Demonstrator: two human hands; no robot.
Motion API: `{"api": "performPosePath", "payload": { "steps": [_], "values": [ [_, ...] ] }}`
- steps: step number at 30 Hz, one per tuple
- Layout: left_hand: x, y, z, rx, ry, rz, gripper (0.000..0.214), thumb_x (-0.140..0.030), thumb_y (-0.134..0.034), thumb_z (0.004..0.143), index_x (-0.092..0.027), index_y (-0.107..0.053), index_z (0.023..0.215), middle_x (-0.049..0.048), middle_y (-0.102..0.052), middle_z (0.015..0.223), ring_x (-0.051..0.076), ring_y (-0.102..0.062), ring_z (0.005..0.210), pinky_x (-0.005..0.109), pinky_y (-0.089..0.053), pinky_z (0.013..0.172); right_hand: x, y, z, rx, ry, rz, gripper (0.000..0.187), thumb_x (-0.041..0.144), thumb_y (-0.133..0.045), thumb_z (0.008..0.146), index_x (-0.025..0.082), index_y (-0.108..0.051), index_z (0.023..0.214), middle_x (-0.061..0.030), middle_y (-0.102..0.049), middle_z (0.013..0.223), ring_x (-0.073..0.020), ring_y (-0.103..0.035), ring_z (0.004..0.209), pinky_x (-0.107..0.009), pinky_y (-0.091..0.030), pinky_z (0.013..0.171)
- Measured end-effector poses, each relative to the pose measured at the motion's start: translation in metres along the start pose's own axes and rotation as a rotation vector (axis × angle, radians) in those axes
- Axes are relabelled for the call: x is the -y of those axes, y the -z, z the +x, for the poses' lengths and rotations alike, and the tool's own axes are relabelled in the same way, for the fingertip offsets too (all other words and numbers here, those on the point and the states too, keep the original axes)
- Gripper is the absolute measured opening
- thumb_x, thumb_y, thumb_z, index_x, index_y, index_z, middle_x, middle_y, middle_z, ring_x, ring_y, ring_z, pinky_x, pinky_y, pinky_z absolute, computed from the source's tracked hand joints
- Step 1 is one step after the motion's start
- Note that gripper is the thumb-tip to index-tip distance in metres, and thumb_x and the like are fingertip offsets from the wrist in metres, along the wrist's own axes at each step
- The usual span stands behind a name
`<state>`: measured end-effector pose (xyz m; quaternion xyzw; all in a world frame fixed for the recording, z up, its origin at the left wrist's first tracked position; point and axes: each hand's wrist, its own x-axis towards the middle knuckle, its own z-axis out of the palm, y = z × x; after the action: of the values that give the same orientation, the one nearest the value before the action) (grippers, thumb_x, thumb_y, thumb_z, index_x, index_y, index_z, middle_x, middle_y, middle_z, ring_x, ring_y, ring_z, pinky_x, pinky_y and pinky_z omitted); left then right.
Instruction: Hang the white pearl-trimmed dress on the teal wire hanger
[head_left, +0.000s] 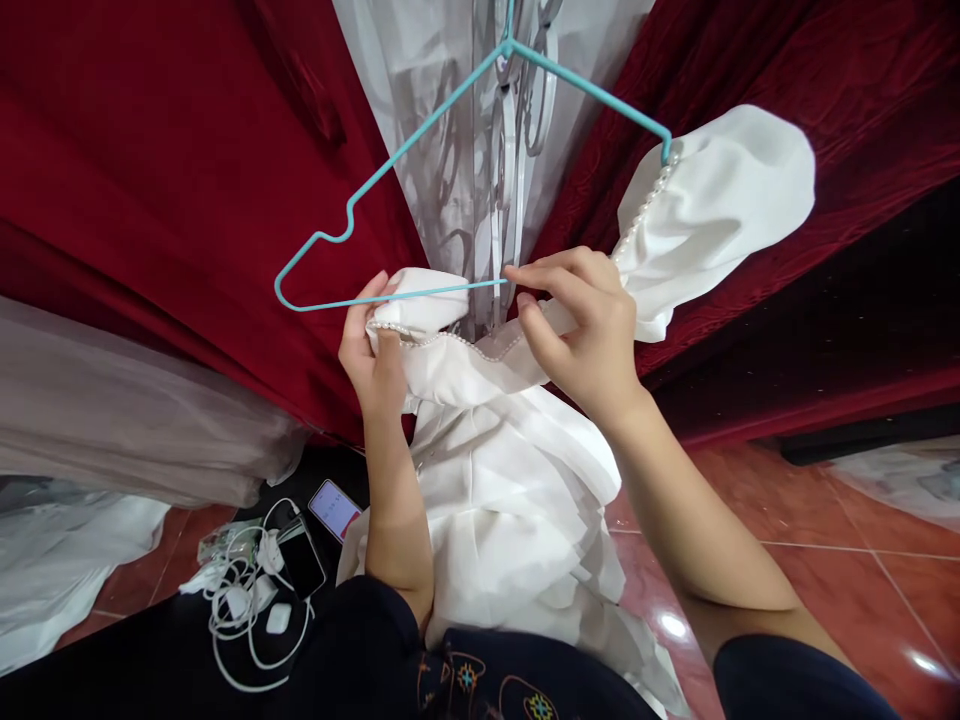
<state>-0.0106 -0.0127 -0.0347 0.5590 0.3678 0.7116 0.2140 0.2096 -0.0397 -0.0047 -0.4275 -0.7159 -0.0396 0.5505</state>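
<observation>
A white dress (495, 500) with a pearl-beaded neckline hangs in front of me from a light blue hanger (427, 125). Its puffed sleeve (735, 190) sits over the hanger's right end, while the hanger's left end is bare. My left hand (375, 345) is closed on the dress at the beaded edge of the other shoulder, just below the hanger's bottom bar. With index finger and thumb, my right hand (585, 310) pinches the bottom bar near its middle. Beyond those fingers the bar is hidden behind my hand and the fabric.
Dark red curtains (187, 150) flank a pale curtain and a white metal frame (506, 180). At lower left, a lit phone (332, 508), a dark-screened device (301, 558), tangled white cables (240, 610) and a small white case (278, 618) lie on a black surface. Red tiles (825, 560) cover the floor.
</observation>
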Motion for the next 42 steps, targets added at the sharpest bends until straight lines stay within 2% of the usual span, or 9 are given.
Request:
{"api": "performPosePath", "payload": {
  "steps": [8, 13, 16, 20, 26, 31, 35, 38, 42],
  "values": [
    [-0.024, -0.037, 0.003, -0.116, 0.079, -0.189, 0.016, -0.039, -0.053, 0.105, -0.024, -0.057, 0.099, 0.0032, -0.076, 0.089, 0.019, -0.074, 0.086, 0.033, -0.060, 0.091, -0.010, 0.016, 0.009, -0.063, 0.076, -0.063, 0.027, 0.030, -0.062, 0.102, 0.035, -0.073, 0.126, -0.0081, -0.071, 0.117, -0.0299, -0.069, 0.114, -0.056, -0.055, 0.103],
    [-0.017, -0.037, 0.006, -0.153, 0.089, -0.234, 0.014, -0.037, -0.057, 0.104, -0.024, -0.057, 0.097, 0.0027, -0.075, 0.085, 0.019, -0.070, 0.081, 0.033, -0.058, 0.086, -0.043, 0.042, 0.030, -0.281, 0.043, -0.303, 0.068, 0.040, -0.080, 0.085, 0.028, -0.062, 0.149, -0.0160, -0.064, 0.141, -0.0408, -0.059, 0.135, -0.065, -0.043, 0.118],
    [-0.014, -0.032, 0.011, -0.160, 0.057, -0.218, 0.020, -0.041, -0.058, 0.106, -0.023, -0.057, 0.096, 0.0037, -0.074, 0.084, 0.020, -0.070, 0.081, 0.035, -0.058, 0.087, -0.061, 0.051, 0.044, -0.251, -0.079, -0.225, 0.042, 0.011, -0.065, 0.084, 0.022, -0.075, 0.124, -0.0138, -0.076, 0.121, -0.0311, -0.071, 0.114, -0.048, -0.054, 0.102],
    [-0.012, -0.024, 0.019, -0.129, -0.031, -0.231, 0.028, -0.048, -0.062, 0.106, -0.023, -0.058, 0.096, 0.0037, -0.073, 0.082, 0.022, -0.074, 0.087, 0.039, -0.058, 0.103, -0.100, 0.067, 0.059, -0.509, -0.162, -0.091, 0.033, -0.006, -0.050, 0.081, 0.013, -0.075, 0.092, -0.0096, -0.074, 0.089, -0.0204, -0.069, 0.082, -0.034, -0.050, 0.076],
    [-0.005, -0.021, 0.024, -0.091, 0.007, -0.252, 0.037, -0.057, -0.065, 0.105, -0.022, -0.057, 0.098, 0.0023, -0.073, 0.082, 0.021, -0.073, 0.087, 0.040, -0.057, 0.111, -0.161, 0.083, 0.026, -0.530, -0.373, -0.102, 0.028, -0.008, -0.050, 0.080, 0.013, -0.065, 0.092, -0.0039, -0.066, 0.088, -0.0182, -0.068, 0.085, -0.035, -0.052, 0.082],
    [0.006, -0.028, 0.019, -0.101, 0.041, -0.321, 0.031, -0.052, -0.067, 0.104, -0.022, -0.058, 0.098, 0.0024, -0.074, 0.082, 0.020, -0.073, 0.091, 0.038, -0.055, 0.112, -0.112, 0.060, -0.021, -0.690, -0.042, -0.181, 0.009, 0.021, -0.061, 0.090, 0.017, -0.067, 0.095, -0.0045, -0.061, 0.090, -0.0186, -0.061, 0.085, -0.039, -0.052, 0.083],
    [0.008, -0.037, 0.015, -0.101, 0.083, -0.306, 0.035, -0.058, -0.064, 0.104, -0.024, -0.058, 0.100, 0.0020, -0.076, 0.087, 0.021, -0.074, 0.093, 0.038, -0.057, 0.107, -0.054, 0.043, -0.016, -0.341, 0.180, -0.075, 0.028, 0.027, -0.060, 0.099, 0.023, -0.075, 0.122, -0.0099, -0.070, 0.116, -0.0272, -0.067, 0.118, -0.050, -0.055, 0.103],
    [0.004, -0.039, 0.011, -0.112, 0.134, -0.343, 0.034, -0.057, -0.065, 0.105, -0.024, -0.061, 0.100, 0.0028, -0.077, 0.089, 0.020, -0.072, 0.088, 0.036, -0.059, 0.094, -0.036, 0.027, -0.001, 0.031, 0.155, 0.084, 0.035, 0.026, -0.053, 0.105, 0.030, -0.072, 0.134, -0.0068, -0.074, 0.124, -0.0261, -0.071, 0.120, -0.050, -0.058, 0.105],
    [0.006, -0.020, 0.003, 0.000, 0.225, -0.259, 0.022, -0.043, -0.072, 0.098, -0.021, -0.072, 0.101, 0.0040, -0.078, 0.098, 0.020, -0.071, 0.094, 0.031, -0.057, 0.088, -0.042, 0.007, 0.006, -0.117, 0.026, 0.174, 0.016, 0.030, -0.062, 0.103, 0.026, -0.077, 0.100, -0.0038, -0.072, 0.094, -0.0216, -0.070, 0.093, -0.043, -0.060, 0.088]
  ]
}}
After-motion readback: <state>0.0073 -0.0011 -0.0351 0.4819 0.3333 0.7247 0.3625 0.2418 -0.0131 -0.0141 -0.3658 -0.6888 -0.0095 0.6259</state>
